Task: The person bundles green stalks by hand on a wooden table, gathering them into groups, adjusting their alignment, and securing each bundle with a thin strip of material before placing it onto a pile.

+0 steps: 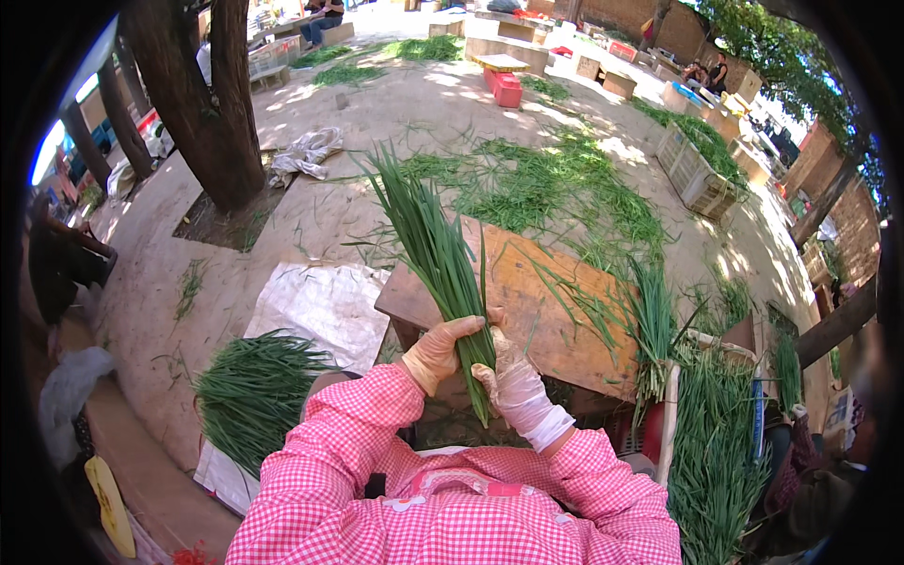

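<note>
A thick bunch of garlic chives [431, 250] stands tilted in front of my chest, its leaves fanning up and to the left. Around its lower part my left hand [438, 352] is closed, in a thin yellowish glove with the thumb across the stems. My right hand [504, 372], gloved and with a white sleeve at the wrist, grips the same bunch from the right. Short stem ends stick out below both hands. Just beyond lies a wooden board [551, 292] with loose chives on it; a larger clump of chives [652, 325] hangs over its right edge.
Left of me a pile of cut chives [259, 395] rests by a white sheet [320, 311]. More chives [711, 452] fill the right side. Trimmings [556, 188] litter the ground ahead. A tree trunk [202, 104], a crate [692, 174] and a red box [506, 89] stand farther off.
</note>
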The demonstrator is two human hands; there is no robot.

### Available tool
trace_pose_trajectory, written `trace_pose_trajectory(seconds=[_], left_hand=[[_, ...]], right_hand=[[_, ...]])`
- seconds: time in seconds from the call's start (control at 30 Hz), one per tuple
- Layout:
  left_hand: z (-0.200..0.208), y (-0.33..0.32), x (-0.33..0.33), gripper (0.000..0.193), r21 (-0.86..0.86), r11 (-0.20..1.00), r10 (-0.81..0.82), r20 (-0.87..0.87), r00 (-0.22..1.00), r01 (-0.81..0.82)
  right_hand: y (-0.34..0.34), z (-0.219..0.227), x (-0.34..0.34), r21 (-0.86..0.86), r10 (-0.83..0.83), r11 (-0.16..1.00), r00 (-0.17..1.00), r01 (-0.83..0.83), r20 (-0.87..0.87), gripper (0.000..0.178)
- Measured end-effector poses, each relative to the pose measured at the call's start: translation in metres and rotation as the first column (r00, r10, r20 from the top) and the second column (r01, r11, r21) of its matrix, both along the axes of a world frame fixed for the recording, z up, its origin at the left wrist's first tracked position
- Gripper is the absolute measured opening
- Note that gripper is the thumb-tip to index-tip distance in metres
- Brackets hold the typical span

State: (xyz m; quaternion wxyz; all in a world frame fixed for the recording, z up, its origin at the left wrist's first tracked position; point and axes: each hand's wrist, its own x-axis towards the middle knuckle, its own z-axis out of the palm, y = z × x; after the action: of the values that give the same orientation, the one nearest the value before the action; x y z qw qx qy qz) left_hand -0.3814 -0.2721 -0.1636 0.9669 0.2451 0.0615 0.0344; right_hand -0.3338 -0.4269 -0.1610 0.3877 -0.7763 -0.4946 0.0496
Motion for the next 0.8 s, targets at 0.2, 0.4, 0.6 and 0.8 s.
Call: trace_pose_trajectory(seconds=[0.2,0.4,0.6,0.8], left_hand=[[0.010,0.002,-0.006,0.055,0.107,0.994,-0.024,-0.028,0.999,0.027],[0.001,0.005,-0.008,0.050,0.197,0.969,-0.163,0.066,0.984,0.147],[-0.003,0.000,-0.007,0.048,0.358,0.903,-0.298,0.123,0.947,0.238],[-0.004,-0.001,-0.001,0.046,0.472,0.831,-0.440,0.235,0.866,0.294]], right_hand=[[-0.012,0.027,-0.009,-0.066,0.015,0.998,1.000,-0.014,0.016,0.056],[-0.012,0.129,0.039,0.235,-0.058,0.972,0.962,-0.007,0.268,0.024],[0.020,0.194,0.075,0.369,-0.135,0.917,0.755,-0.150,0.642,0.026],[0.028,0.189,0.090,0.254,-0.105,0.961,0.700,-0.113,0.707,0.031]])
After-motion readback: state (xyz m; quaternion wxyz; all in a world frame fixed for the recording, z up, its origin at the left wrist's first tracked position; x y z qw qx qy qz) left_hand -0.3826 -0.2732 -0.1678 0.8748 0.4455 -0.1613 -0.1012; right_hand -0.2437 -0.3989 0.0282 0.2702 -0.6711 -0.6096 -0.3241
